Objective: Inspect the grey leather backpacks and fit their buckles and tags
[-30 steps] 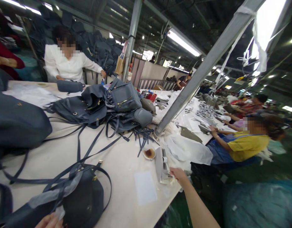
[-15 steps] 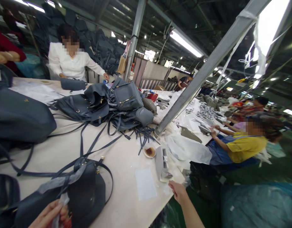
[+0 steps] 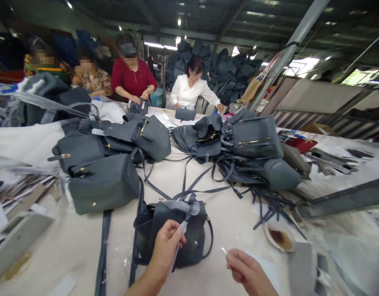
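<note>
A dark blue-grey backpack (image 3: 164, 230) lies on the white table (image 3: 232, 213) right in front of me, its straps trailing away. My left hand (image 3: 166, 242) hovers over the bag, fingers pinched on a strip of clear plastic wrap (image 3: 184, 213) that runs up to the bag's top. My right hand (image 3: 243, 269) is closed to the right of the bag, pinching a tiny clear scrap (image 3: 223, 250) at its fingertips.
Several more blue-grey bags (image 3: 251, 137) are piled across the table, one large bag (image 3: 104, 185) at left. A small dish of brown glue (image 3: 279, 237) sits right of my hands. Seated workers, one in red (image 3: 132, 80) and one in white (image 3: 191, 92), face me. A slanted metal post (image 3: 288, 53) rises at right.
My view has swung left, from the table's right edge to the bag in front. My right hand drew back from the table edge; my left hand rose onto the bag's wrap.
</note>
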`<state>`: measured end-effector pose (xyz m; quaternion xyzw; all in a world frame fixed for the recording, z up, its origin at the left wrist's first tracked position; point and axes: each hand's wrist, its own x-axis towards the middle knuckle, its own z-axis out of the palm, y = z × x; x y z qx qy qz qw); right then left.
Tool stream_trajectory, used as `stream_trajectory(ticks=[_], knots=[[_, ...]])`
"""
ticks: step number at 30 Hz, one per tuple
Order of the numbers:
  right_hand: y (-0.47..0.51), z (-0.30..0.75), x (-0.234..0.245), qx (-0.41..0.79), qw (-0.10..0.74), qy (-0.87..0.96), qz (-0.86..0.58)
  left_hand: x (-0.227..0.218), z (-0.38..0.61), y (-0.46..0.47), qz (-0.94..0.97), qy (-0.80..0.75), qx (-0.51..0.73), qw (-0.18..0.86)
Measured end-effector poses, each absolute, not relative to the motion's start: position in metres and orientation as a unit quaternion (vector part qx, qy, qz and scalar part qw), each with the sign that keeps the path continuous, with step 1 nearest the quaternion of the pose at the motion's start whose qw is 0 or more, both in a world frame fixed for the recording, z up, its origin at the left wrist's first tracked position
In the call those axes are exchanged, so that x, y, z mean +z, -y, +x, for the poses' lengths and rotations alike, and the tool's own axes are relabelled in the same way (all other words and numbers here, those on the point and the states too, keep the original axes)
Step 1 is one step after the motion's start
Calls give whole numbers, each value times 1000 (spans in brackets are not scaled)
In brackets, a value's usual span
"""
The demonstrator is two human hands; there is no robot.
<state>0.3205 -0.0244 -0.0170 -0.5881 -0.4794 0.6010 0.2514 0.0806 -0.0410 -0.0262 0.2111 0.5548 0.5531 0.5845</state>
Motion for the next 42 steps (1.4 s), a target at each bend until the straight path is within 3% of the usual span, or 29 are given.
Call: stream_trajectory(ticks=[3, 8, 19, 33, 38, 42], knots=[[11, 248, 15, 659, 247, 505, -499, -24, 83, 46, 270, -572, 549, 547], [-4, 190, 25, 636, 242, 536, -500, -14, 80, 54, 320, -560, 565, 515], [0, 196, -1, 666, 237, 493, -507, -22, 81, 53, 201, -544, 573, 579], [4, 196, -5, 691, 262, 475, -478, -10, 68, 63, 370, -604, 535, 461], [8, 190, -8, 691, 276, 468, -477, -13, 68, 61, 255, -572, 547, 556], [13, 180, -12, 701, 349, 413, -465, -14, 70, 63, 213, -532, 564, 595]])
